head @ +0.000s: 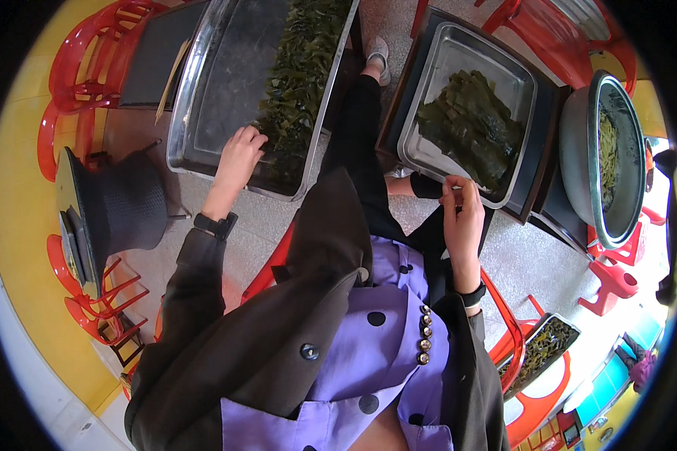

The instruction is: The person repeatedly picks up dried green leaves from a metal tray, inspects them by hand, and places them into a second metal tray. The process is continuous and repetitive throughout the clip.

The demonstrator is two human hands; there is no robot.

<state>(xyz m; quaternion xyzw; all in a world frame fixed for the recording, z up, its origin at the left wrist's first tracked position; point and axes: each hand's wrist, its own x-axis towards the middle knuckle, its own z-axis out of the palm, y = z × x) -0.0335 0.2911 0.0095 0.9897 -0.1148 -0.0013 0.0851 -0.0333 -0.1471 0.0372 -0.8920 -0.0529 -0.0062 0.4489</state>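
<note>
My left hand (241,151) reaches over a large metal tray (225,73), its curled fingertips at the near edge of a long pile of dark green kelp pieces (299,73). Whether those fingers grip a piece is hidden. By the near rim of a smaller metal tray (429,151), my right hand (461,208) has thumb and forefinger close together. Nothing shows clearly between them. Wide, flat sheets of kelp (474,127) lie stacked in that smaller tray.
To the right stands a deep basin (578,163) with green strips (607,163) inside. Thin sticks (172,82) lie left of the large tray. Red plastic chairs (76,73) line the left. Behind at lower right, another tray (510,389) holds kelp (550,341). Another person (642,369) is farther off.
</note>
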